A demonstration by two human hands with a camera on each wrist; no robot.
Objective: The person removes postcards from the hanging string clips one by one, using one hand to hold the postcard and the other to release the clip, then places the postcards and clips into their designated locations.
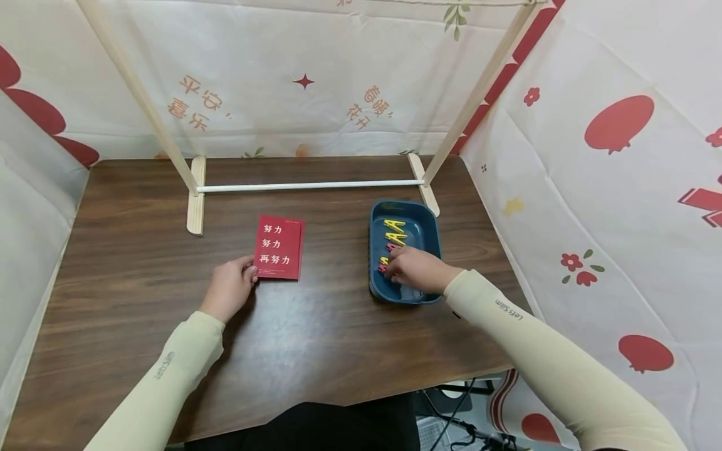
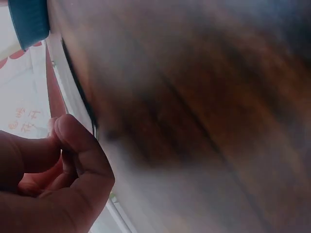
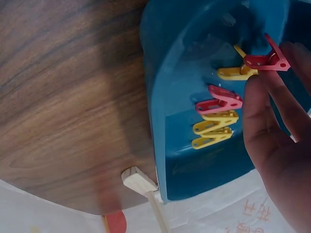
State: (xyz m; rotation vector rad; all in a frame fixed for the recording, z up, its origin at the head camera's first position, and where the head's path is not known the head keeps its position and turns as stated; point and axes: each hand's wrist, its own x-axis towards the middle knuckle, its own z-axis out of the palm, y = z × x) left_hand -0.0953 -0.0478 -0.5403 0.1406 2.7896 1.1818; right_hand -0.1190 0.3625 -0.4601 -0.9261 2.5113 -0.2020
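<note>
At the middle of the table lies a red booklet [image 1: 280, 247] with white characters. My left hand [image 1: 230, 288] pinches its lower left edge between thumb and fingers; in the left wrist view the left hand [image 2: 63, 179] hides most of the booklet. My right hand [image 1: 417, 269] reaches into a blue tray [image 1: 431, 225]. Seen from the right wrist, a red clip [image 3: 267, 60] sits at the fingertips of the right hand [image 3: 286, 131], which pinch it. Beside it in the tray are yellow clips [image 3: 212, 138] and another red clip [image 3: 218, 100], in a row.
Behind the booklet and tray stands a wooden frame with a white crossbar [image 1: 310, 186] low between its feet; its right foot [image 1: 424, 185] is close to the tray's far edge. Printed cloth [image 1: 271, 69] hangs behind the table and along both sides.
</note>
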